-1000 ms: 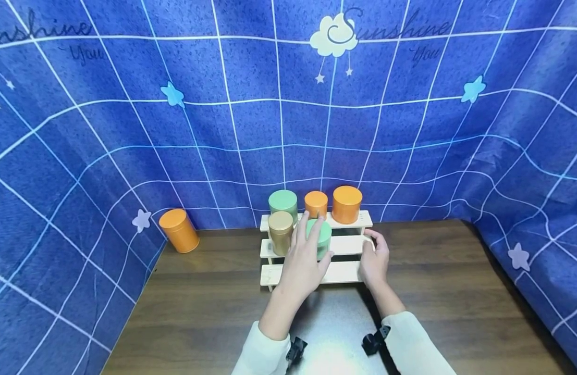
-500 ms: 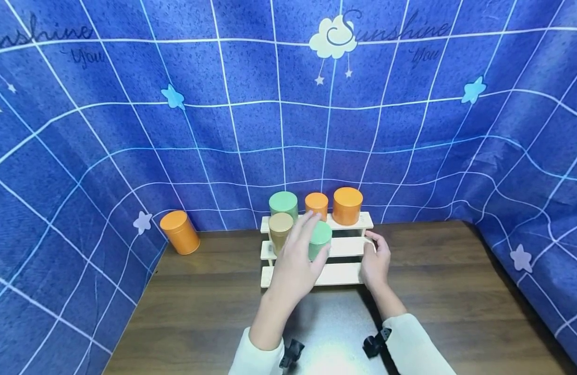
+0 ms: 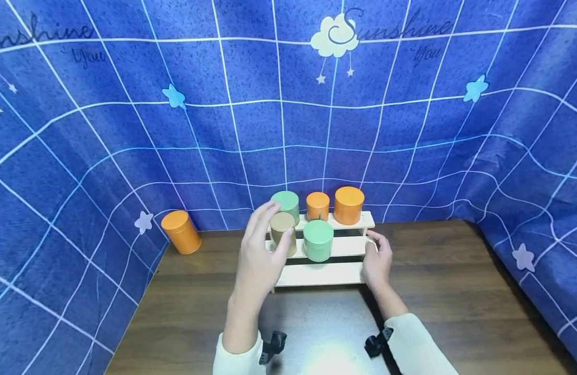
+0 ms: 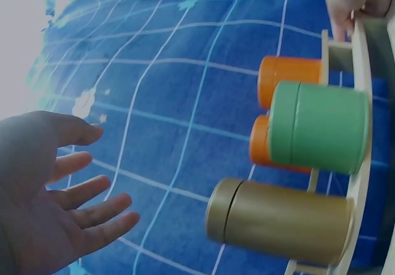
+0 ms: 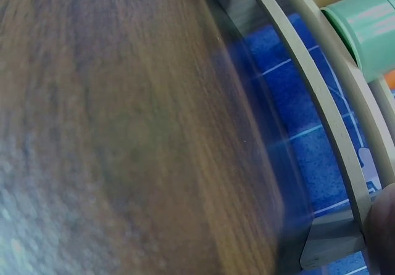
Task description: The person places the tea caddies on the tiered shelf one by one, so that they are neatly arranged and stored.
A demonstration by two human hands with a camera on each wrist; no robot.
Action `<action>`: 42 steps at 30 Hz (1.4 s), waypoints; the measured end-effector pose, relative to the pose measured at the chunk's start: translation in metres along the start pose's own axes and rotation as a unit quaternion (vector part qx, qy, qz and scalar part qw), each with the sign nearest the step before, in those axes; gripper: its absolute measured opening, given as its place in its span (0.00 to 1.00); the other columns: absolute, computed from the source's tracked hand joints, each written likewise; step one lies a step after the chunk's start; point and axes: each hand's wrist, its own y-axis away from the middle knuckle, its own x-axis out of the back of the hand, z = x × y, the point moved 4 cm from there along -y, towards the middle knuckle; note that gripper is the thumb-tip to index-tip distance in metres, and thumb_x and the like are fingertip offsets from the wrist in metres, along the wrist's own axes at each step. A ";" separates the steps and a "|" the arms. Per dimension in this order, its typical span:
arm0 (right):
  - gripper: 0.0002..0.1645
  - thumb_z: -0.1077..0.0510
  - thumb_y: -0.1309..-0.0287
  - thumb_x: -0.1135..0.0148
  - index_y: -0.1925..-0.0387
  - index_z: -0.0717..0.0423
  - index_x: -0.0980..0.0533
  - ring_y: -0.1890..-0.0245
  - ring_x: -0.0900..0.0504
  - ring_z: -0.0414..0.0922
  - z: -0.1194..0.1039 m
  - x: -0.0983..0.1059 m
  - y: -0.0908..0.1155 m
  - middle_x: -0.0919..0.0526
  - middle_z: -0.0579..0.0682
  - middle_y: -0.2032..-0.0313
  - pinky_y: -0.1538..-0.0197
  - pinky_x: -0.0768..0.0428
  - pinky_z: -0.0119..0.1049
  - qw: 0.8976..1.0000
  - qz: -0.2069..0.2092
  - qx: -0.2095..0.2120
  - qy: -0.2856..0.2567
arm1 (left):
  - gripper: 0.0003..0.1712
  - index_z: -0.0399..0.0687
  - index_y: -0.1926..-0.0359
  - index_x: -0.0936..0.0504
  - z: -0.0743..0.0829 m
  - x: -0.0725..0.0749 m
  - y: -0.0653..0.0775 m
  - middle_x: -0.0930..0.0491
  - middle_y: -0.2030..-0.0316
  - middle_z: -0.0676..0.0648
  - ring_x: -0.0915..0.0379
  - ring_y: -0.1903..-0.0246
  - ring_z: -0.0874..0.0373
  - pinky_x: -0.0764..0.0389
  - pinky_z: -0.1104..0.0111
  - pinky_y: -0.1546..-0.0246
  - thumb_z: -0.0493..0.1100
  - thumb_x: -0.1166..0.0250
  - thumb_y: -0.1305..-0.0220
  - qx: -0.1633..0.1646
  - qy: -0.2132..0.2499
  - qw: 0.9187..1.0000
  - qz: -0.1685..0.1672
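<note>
A pale wooden three-tier rack (image 3: 321, 275) stands on the table. My right hand (image 3: 379, 263) grips the rack's right end, with the thumb near the middle tier. On the middle tier sit a green tin (image 3: 318, 242) and, to its left, a gold tin (image 4: 284, 219). My left hand (image 3: 257, 258) is raised in front of the rack's left side, partly overlapping the gold tin in the head view. In the left wrist view its spread fingers (image 4: 92, 192) are apart from the tins and hold nothing. The right wrist view catches only a bit of a right finger (image 5: 382, 225) on the rack.
The top tier carries another green tin (image 3: 288, 202), a small orange tin (image 3: 318, 205) and a larger orange tin (image 3: 348, 205). A tall orange tin (image 3: 181, 233) stands at the table's far left. A blue gridded cloth (image 3: 222, 104) hangs behind and at both sides.
My left hand has let go of the green tin on the middle tier and moved left, leaving the tin standing there. The right hand stays at the rack's right end.
</note>
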 end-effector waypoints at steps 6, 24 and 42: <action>0.23 0.72 0.34 0.52 0.40 0.71 0.22 0.49 0.24 0.44 -0.025 0.001 0.011 0.19 0.67 0.42 0.52 0.28 0.17 1.000 -0.009 -0.002 0.009 | 0.29 0.50 0.31 0.21 -0.010 0.018 -0.003 0.27 0.27 0.49 0.32 0.25 0.53 0.33 0.56 0.21 0.40 0.29 0.31 0.028 -0.001 1.000 0.014; 0.23 0.70 0.32 0.49 0.40 0.65 0.20 0.56 0.24 0.33 0.001 0.001 0.000 0.17 0.64 0.43 0.55 0.24 0.17 1.000 -0.009 -0.008 -0.003 | 0.26 0.47 0.34 0.19 -0.037 0.048 -0.005 0.26 0.28 0.47 0.33 0.25 0.50 0.27 0.50 0.27 0.40 0.28 0.31 0.065 -0.005 0.996 0.064; 0.23 0.73 0.33 0.51 0.40 0.74 0.23 0.55 0.26 0.38 -0.029 0.002 0.012 0.20 0.73 0.44 0.54 0.27 0.18 1.000 -0.020 0.009 0.003 | 0.26 0.44 0.34 0.19 -0.072 0.072 -0.006 0.27 0.27 0.42 0.35 0.24 0.44 0.35 0.45 0.22 0.40 0.29 0.31 0.110 -0.054 0.989 0.079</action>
